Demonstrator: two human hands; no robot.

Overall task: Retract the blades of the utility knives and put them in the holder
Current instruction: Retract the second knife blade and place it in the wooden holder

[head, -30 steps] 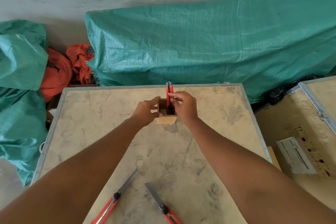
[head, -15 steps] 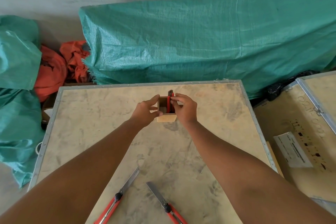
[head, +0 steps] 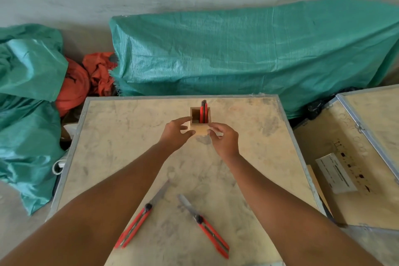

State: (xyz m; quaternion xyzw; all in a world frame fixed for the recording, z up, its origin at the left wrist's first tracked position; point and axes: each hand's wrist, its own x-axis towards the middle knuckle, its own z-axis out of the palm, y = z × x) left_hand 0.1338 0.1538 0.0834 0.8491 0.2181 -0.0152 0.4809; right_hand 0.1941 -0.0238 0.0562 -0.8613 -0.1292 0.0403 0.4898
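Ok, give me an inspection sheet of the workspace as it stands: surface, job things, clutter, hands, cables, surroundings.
Surface: wooden tabletop with a metal rim, smudged.
Job's things: wooden holder at the far middle, one red knife standing upright in it; left knife and right knife lie on the near side, blades out.
Clutter: nothing seen on the tabletop.
Hands: left hand open beside the holder, fingers near its left wall; right hand open at its right front corner, holding nothing.
Cables: nothing seen for certain.
Surroundings: green tarp behind, orange cloth at left, second crate with a paper label at right.
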